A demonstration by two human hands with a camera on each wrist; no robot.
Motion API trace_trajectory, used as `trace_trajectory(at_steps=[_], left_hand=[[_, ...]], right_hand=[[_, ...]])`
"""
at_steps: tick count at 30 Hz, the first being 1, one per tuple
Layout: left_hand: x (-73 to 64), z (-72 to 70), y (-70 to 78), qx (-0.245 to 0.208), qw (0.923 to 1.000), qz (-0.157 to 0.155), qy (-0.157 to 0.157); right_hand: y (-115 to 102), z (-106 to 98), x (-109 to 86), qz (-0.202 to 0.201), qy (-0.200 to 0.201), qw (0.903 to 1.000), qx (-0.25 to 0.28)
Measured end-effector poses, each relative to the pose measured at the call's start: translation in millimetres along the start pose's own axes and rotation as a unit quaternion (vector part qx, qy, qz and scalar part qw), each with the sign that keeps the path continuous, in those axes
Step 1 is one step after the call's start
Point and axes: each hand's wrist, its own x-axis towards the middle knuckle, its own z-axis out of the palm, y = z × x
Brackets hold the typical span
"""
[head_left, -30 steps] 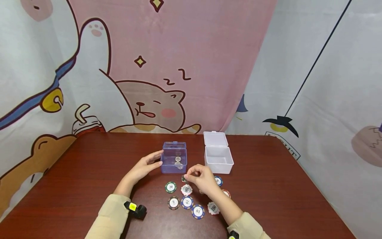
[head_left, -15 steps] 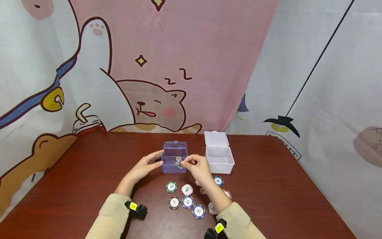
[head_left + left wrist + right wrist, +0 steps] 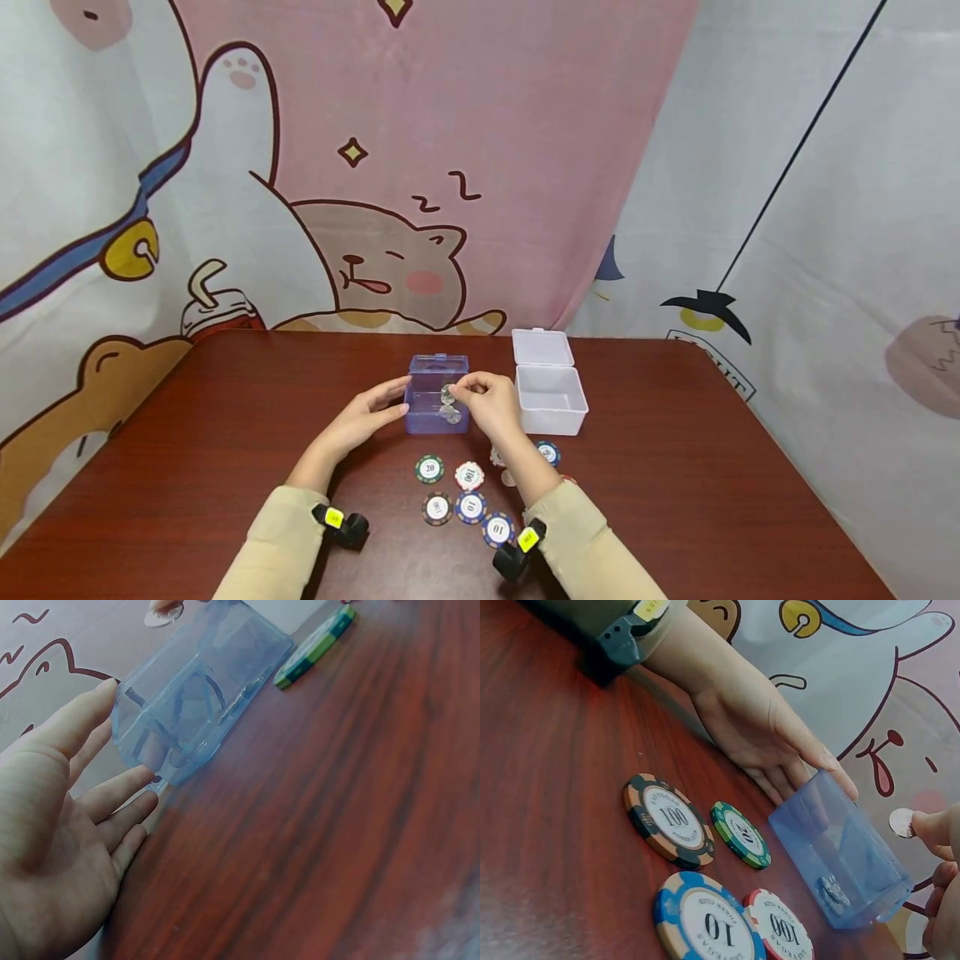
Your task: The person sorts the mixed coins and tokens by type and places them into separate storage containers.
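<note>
A translucent blue plastic box [image 3: 420,423] stands on the table with its lid tipped back. My left hand [image 3: 365,419] rests against its left side, fingers and thumb extended along the wall. Over the box's opening, my right hand [image 3: 491,404] pinches a silver coin [image 3: 902,823] between thumb and fingertips. Several coins [image 3: 832,894] lie inside the box, seen through its wall in the right wrist view. In front of it are poker chips: a green one [image 3: 429,469], a white one [image 3: 469,476], a black one [image 3: 437,508] and blue ones [image 3: 471,507].
An opened white plastic box [image 3: 551,421] stands just right of the blue one. My right forearm partly covers another coin [image 3: 508,477] and more chips, including a blue chip [image 3: 548,453]. A cartoon cloth [image 3: 525,167] hangs behind the brown table [image 3: 697,467].
My right hand has lifted the coin from the table near the chips, moving up and forward to above the blue box. My left hand has stayed at the box's side.
</note>
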Motion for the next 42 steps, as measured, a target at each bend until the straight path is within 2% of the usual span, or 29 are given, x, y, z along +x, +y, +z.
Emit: trace_trajectory(at_steps=[10,17,24,42], left_hand=[[0.6,0.2,-0.5,-0.009,1.0,0.0,-0.001],[0.3,0.4,0.4,-0.008,1.0,0.004,-0.005],[-1.5,0.4,1.8,-0.011,0.9999,0.006,-0.006],[-0.2,0.0,-0.5,-0.011,0.9999,0.011,-0.006]], right_hand=[[3.6,10.9,12.8,0.024,0.026,0.9993,-0.014],[15.4,19.8,17.4,0.015,0.039,0.9987,-0.028],[22.5,22.5,19.4,0.024,0.047,0.998,-0.035],[26.4,20.4,15.1,0.012,0.018,0.9998,-0.006]])
